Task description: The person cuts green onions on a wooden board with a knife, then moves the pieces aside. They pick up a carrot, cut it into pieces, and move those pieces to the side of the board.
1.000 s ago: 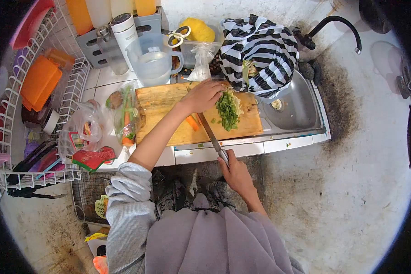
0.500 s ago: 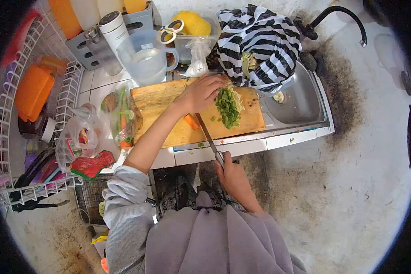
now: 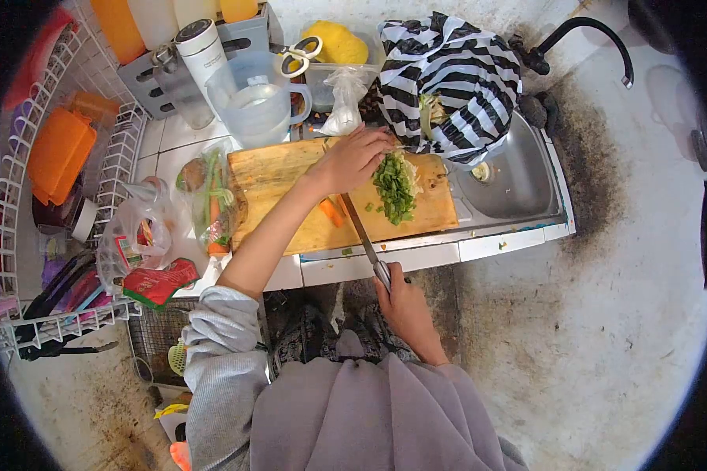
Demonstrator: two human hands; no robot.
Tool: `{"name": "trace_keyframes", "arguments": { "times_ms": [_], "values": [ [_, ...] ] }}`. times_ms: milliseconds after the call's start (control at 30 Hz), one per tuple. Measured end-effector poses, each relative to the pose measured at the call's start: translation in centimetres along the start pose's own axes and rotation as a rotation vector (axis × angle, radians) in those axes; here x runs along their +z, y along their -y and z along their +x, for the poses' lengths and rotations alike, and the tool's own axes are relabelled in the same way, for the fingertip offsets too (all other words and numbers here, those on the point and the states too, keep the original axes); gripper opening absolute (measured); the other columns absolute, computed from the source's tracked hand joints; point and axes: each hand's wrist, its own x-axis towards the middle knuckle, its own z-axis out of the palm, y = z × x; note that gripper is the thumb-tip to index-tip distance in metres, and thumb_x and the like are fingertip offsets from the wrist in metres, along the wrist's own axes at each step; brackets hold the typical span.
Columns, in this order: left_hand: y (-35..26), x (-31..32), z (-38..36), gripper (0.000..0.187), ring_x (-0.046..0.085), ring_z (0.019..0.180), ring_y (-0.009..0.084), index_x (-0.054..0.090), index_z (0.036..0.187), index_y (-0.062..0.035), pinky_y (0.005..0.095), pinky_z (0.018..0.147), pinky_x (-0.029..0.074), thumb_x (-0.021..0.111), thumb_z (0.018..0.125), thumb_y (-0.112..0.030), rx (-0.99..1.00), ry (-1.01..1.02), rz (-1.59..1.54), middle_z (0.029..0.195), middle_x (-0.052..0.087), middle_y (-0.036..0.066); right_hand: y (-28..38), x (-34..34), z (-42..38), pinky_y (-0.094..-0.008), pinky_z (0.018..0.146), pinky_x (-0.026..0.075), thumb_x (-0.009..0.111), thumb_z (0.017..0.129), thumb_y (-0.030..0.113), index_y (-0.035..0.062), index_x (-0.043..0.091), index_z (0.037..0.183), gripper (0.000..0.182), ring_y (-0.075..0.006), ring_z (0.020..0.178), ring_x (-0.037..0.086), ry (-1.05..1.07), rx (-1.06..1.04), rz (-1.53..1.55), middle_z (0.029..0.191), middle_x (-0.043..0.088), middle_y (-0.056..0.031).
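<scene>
1 knife (image 3: 360, 229) is occupying the closed right hand (image 3: 408, 306); the left hand (image 3: 357, 159), hold unclear, is curving beside chopped greens (image 3: 395, 190).

The right hand (image 3: 408, 314) grips a knife (image 3: 362, 231) by its handle at the counter's front edge, the blade slanting over a wooden cutting board (image 3: 276, 174) beside cut carrot pieces (image 3: 333, 213). The left hand (image 3: 357, 161) lies palm down near the board's far edge, next to chopped greens (image 3: 396, 190); what its fingers cover is hidden. Behind stand a clear measuring jug (image 3: 253, 118) with scissors (image 3: 301, 55) near its rim and, by the sink (image 3: 518, 184), a black-and-white striped plastic bag (image 3: 456, 78).
</scene>
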Motion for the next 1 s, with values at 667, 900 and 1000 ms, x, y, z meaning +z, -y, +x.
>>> {"name": "trace_keyframes", "arguments": {
  "times_ms": [667, 900, 1000],
  "values": [
    [0.2, 0.5, -0.4, 0.028, 0.029, 0.134, 0.0270, 0.048, 0.117, -0.0085, 0.0469, 0.113, 0.016, 0.046, 0.089, -0.011, 0.021, 0.052, 0.073, 0.129, 0.044, 0.009, 0.5, -0.7, 0.7, -0.0556, 0.053, 0.048, 0.050, 0.091, 0.028, 0.0025, 0.038, 0.104, 0.031, -0.0477, 0.062, 0.059, 0.110, 0.056, -0.055, 0.063, 0.059, -0.0278],
    [-0.7, -1.0, -1.0, 0.033, 0.027, 0.135, 0.0290, 0.048, 0.121, -0.0090, 0.0487, 0.113, 0.016, 0.047, 0.087, -0.007, -0.003, 0.045, -0.006, 0.136, 0.040, 0.009, 0.6, 0.4, 0.5, -0.0527, 0.051, 0.050, 0.051, 0.090, 0.026, 0.0035, 0.038, 0.105, 0.030, -0.0438, 0.060, 0.061, 0.096, 0.031, -0.173, 0.062, 0.060, -0.0234],
    [-1.0, -1.2, -2.0, 0.035, 0.026, 0.135, 0.0306, 0.047, 0.122, -0.0087, 0.0500, 0.112, 0.017, 0.047, 0.086, -0.006, -0.028, -0.003, 0.039, 0.138, 0.038, 0.010, 0.4, 1.6, 0.2, -0.0527, 0.052, 0.049, 0.051, 0.091, 0.025, 0.0011, 0.039, 0.105, 0.031, -0.0444, 0.059, 0.060, 0.023, -0.037, -0.232, 0.060, 0.059, -0.0243]
  ]
}}
